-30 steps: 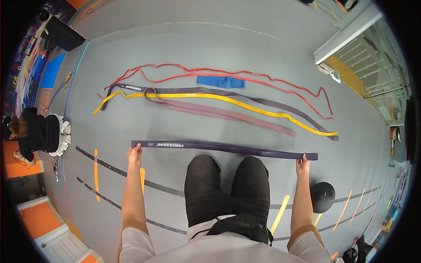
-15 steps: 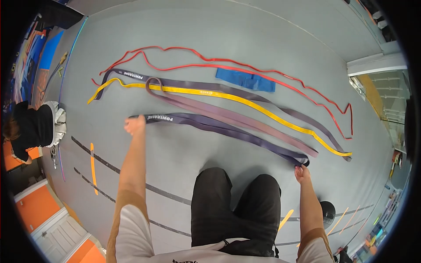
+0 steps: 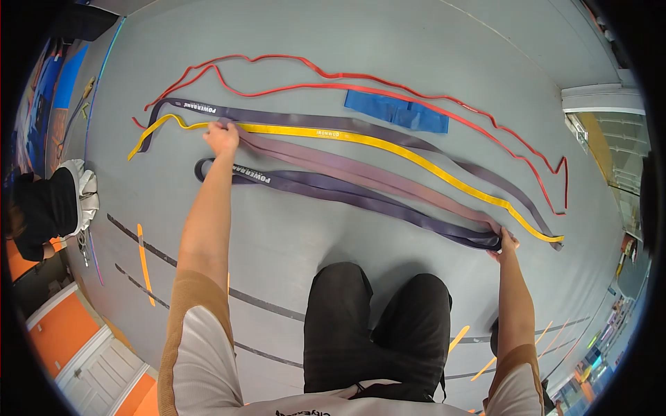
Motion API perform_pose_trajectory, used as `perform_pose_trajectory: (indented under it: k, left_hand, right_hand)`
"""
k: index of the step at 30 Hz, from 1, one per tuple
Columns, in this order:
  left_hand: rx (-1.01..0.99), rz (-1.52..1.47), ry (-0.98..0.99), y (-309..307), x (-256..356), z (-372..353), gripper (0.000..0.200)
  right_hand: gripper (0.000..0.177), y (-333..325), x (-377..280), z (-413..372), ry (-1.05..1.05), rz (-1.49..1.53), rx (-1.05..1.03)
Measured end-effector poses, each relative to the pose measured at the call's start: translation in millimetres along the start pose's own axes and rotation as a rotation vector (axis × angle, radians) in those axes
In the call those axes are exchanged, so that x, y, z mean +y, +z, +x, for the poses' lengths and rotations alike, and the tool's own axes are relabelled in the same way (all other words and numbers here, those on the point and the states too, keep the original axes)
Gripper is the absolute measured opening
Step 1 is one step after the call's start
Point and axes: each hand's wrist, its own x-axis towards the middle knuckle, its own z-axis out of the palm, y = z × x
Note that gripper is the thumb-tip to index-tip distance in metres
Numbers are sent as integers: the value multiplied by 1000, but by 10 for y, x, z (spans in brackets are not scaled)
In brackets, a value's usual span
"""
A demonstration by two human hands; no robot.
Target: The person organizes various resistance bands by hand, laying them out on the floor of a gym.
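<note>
My left hand (image 3: pixel 222 139) is closed on the left end of a mauve resistance band (image 3: pixel 368 177), right by the yellow band. At the opposite end, my right hand (image 3: pixel 508 244) pinches the same mauve band, with the dark purple band's (image 3: pixel 326 191) right end close against it. That dark purple band, printed POWERBAND, lies just nearer to me, its left end looped on the floor. Beyond the mauve one stretch a yellow resistance band (image 3: pixel 388 147) and a grey-purple band (image 3: pixel 305 121). A thin red band (image 3: pixel 298 87) lies farthest away in a long loop.
A flat blue band (image 3: pixel 395 111) lies partly under the red one. The grey floor (image 3: pixel 277 229) carries black and orange tape strips. At the far left a person (image 3: pixel 48 208) in a dark top bends over near orange and white panels. Shelving (image 3: pixel 621 166) stands at the right.
My left hand has let go of the dark purple band and moved up to the mauve band's left end. My right hand has shifted up and right onto the mauve band's other end.
</note>
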Motion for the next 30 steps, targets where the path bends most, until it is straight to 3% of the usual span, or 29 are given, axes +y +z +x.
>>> perform_pose_trajectory:
  k: [1,2,4,5,7,8,9,11,12,14,15,17,19,21,23,26,30]
  left_hand:
    - [50,41,-21,3,-90,67,41]
    - [47,43,-19,17,-188,98,41]
    - [-85,-619,-565,-51,-299,79,47]
    - [-85,-619,-566,-155,-298,-4,47]
    - [-288,-435,-490,-378,-216,-118,39]
    - [-268,-251,-401,-257,-386,-25,56]
    - [-269,-252,-401,-308,-340,-37,56]
    - [-291,-11,-287,-440,-295,-102,66]
    - [-289,-9,-286,-479,-295,-145,66]
    - [-74,454,-53,-570,-316,-286,72]
    - [-73,457,-48,-627,-317,-369,72]
    - [-172,503,-323,-726,-333,-546,74]
    - [-180,393,-381,-545,-776,-504,70]
    - [-189,281,-440,-495,-1050,-486,67]
    - [-220,-158,-489,-515,-1166,-487,57]
    - [-172,-366,-577,-451,-1514,-358,48]
    - [-101,-373,-557,-856,-1128,-553,35]
  right_hand:
    - [87,60,-50,-95,34,9,46]
    - [74,87,-126,-186,104,4,74]
    - [66,40,-22,209,80,41,-31]
    - [58,-8,31,408,54,74,-134]
    - [49,-35,26,497,-19,132,-168]
    - [39,-70,45,537,-83,186,-199]
    - [39,-96,7,538,-83,187,-198]
    - [36,-190,-74,540,-338,484,-518]
    - [48,-232,-114,533,-422,580,-583]
    - [53,-244,-24,499,-400,639,-558]
    - [58,-260,36,471,-379,696,-530]
    - [68,-218,224,580,-301,678,-416]
    - [50,-144,394,471,-342,650,-439]
    - [50,-98,518,361,-337,622,-378]
    - [44,-48,577,307,-314,681,-307]
    - [35,-109,542,206,-240,653,-339]
    - [31,-219,461,-95,-174,470,-203]
